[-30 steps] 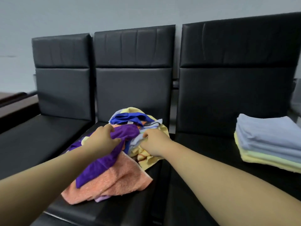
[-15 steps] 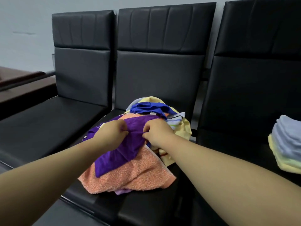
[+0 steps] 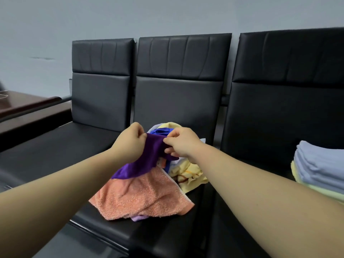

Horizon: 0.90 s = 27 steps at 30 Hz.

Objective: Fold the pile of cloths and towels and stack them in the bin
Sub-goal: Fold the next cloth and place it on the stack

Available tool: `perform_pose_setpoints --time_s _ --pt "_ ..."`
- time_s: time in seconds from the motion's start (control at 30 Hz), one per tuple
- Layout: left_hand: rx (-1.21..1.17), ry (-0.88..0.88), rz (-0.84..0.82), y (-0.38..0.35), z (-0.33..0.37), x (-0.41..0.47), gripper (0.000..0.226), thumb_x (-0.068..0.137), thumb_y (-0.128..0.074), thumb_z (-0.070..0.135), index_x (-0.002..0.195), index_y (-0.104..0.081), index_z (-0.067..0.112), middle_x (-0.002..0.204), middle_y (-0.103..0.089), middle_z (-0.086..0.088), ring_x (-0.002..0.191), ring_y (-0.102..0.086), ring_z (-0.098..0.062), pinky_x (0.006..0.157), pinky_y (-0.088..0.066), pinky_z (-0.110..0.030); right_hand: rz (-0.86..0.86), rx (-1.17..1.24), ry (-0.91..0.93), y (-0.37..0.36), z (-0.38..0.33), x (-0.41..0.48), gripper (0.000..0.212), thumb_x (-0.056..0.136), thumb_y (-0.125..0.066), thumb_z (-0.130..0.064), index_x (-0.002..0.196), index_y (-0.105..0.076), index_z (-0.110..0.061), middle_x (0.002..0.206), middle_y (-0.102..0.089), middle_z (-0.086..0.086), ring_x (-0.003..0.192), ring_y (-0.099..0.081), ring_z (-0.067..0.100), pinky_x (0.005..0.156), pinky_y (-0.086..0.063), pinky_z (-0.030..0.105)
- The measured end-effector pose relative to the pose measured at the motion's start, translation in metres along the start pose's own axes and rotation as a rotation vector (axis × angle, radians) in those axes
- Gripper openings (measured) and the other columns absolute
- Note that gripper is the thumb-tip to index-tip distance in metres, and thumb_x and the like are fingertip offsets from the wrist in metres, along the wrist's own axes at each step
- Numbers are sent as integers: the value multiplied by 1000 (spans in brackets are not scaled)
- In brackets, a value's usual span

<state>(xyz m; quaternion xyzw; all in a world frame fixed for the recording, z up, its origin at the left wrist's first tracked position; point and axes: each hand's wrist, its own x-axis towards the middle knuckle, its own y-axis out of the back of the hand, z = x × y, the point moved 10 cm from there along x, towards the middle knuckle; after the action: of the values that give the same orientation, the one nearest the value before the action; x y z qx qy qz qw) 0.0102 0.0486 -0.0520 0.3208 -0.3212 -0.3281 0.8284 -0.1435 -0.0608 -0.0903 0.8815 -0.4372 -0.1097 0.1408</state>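
A purple cloth (image 3: 141, 164) is lifted off a loose pile on the middle black seat (image 3: 167, 235). My left hand (image 3: 130, 142) grips its upper edge on the left, and my right hand (image 3: 183, 142) pinches the same edge on the right. Beneath it lie an orange towel (image 3: 141, 198), a yellow cloth (image 3: 189, 175) and a blue cloth (image 3: 162, 131) behind my hands. A stack of folded towels (image 3: 320, 168), light blue over pale yellow and green, sits on the right seat. No bin is in view.
Three black padded chairs stand in a row against a grey wall. The left seat (image 3: 61, 146) holds nothing. A dark brown wooden table (image 3: 28, 103) stands at the far left.
Both hands have raised the purple cloth from the pile and now hold its top edge stretched between them. The camera has shifted, so the folded stack sits at the right edge.
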Motion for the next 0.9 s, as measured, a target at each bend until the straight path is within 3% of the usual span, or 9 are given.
perform_pose_setpoints --time_s 0.13,0.37,0.5,0.63,0.73,0.8,0.9 --pt "-38 -80 39 11 47 -7 13 103 -51 23 95 -54 12 80 -58 1 71 -52 -14 63 -36 -33 69 -17 93 37 -23 -21 9 100 -62 -17 91 -60 -18 85 -69 1 72 -74 13 67 -60 33" --pt "-156 -180 -106 -32 130 -29 12 99 -58 27 89 -56 20 74 -64 -2 63 -54 -17 59 -43 -31 208 -150 124 140 -12 -77 9 97 -68 -25 90 -69 -21 77 -69 0 70 -68 14 79 -64 45" --pt "-251 -217 -263 -88 182 -59 11 98 -62 22 88 -59 19 74 -67 -3 60 -56 -14 61 -48 -31 246 -165 51 205 25 -123 9 98 -68 -22 91 -71 -16 80 -67 1 72 -62 15 69 -58 34" --pt "-285 -282 -387 -145 236 -96 5 96 -65 18 93 -61 19 76 -68 4 64 -59 -12 62 -49 -27 326 -157 -40 264 80 -163 13 94 -70 -21 81 -70 -19 73 -64 -3 68 -56 17 68 -51 37" --pt "-309 -297 -509 -192 255 -119 17 90 -64 7 91 -58 23 74 -68 5 62 -58 -12 59 -47 -29 380 -135 -128 293 127 -188 13 93 -71 -23 81 -70 -19 73 -65 -1 68 -57 18 66 -51 37" --pt "-280 -318 -607 -223 257 -134 26 84 -59 -2 91 -57 23 79 -68 2 66 -59 -15 60 -46 -30 396 -124 -183 299 162 -202 11 92 -74 -23 82 -70 -18 74 -69 2 69 -62 18 69 -56 38" --pt "-131 -350 -690 -265 243 -155 31 81 -57 -4 95 -57 24 86 -66 6 79 -63 -15 62 -46 -20 374 -154 -265 293 223 -217 11 86 -80 -21 92 -71 -21 85 -75 0 82 -72 18 87 -61 44"
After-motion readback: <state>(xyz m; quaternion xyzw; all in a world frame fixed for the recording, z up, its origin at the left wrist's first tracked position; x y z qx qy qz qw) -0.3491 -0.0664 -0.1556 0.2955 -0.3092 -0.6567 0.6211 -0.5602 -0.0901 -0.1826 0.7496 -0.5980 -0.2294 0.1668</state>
